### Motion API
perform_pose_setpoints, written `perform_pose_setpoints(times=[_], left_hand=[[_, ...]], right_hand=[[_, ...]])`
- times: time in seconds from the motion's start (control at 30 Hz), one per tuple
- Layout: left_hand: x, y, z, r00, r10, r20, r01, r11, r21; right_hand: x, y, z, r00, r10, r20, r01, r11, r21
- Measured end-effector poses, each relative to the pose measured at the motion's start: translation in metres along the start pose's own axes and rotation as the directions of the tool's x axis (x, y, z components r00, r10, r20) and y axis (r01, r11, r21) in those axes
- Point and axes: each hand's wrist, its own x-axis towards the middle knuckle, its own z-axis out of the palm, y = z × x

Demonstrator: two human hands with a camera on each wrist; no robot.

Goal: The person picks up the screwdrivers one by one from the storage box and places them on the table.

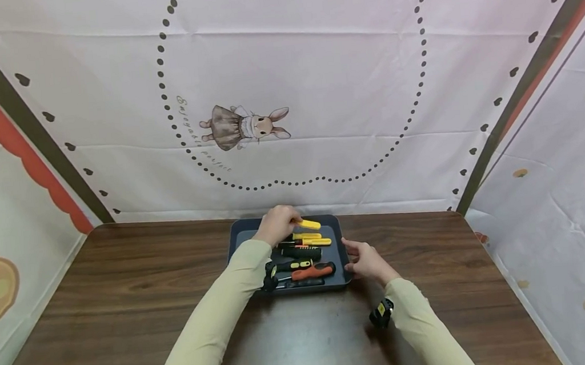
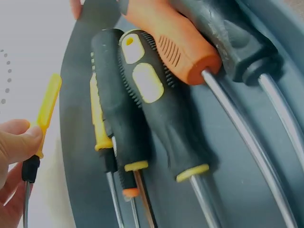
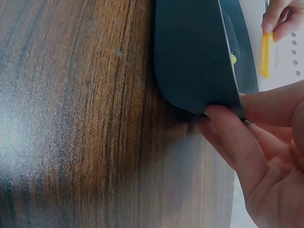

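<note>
My left hand (image 1: pixel 278 225) pinches a small yellow-handled screwdriver (image 2: pixel 48 102) above the far part of a dark grey tray (image 1: pixel 336 225). Its black collar and thin shaft show in the left wrist view. In the tray lie several screwdrivers: yellow-handled ones (image 1: pixel 320 241), a thick black handle (image 1: pixel 302 253), a black and yellow handle (image 2: pixel 154 95), an orange one (image 1: pixel 314 271) and a black one (image 1: pixel 304 283) at the near side. With thumb and fingers, my right hand (image 3: pixel 266 147) grips the tray's right rim near a corner.
The tray stands at the back of a brown wooden table (image 1: pixel 176 272), close to a white patterned cloth (image 1: pixel 348 98). Patterned cloths also hang at left and right. Each wrist carries a small black device, one of them (image 1: pixel 382 313) at the right.
</note>
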Motion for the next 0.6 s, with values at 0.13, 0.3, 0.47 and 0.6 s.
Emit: perform_pose_setpoints(times=[0.13,0.3,0.47,0.6], left_hand=[[-0.006,-0.003,-0.009,1.000,-0.002,-0.002,0.002,1.000,-0.003],[-0.014,-0.012,-0.018,0.998,0.034,-0.051,-0.035,0.999,-0.028],[-0.026,-0.023,-0.028,0.989,0.057,-0.139,-0.064,0.997,-0.044],[-0.039,-0.031,-0.038,0.981,0.058,-0.182,-0.058,0.998,0.004]], right_hand=[[0.000,-0.001,0.002,1.000,0.009,0.001,-0.009,1.000,-0.005],[-0.001,-0.002,0.003,1.000,0.001,0.007,-0.001,1.000,-0.010],[-0.004,-0.003,0.001,1.000,-0.003,0.013,0.004,1.000,-0.018],[-0.004,-0.003,0.001,1.000,-0.013,0.009,0.013,1.000,-0.027]])
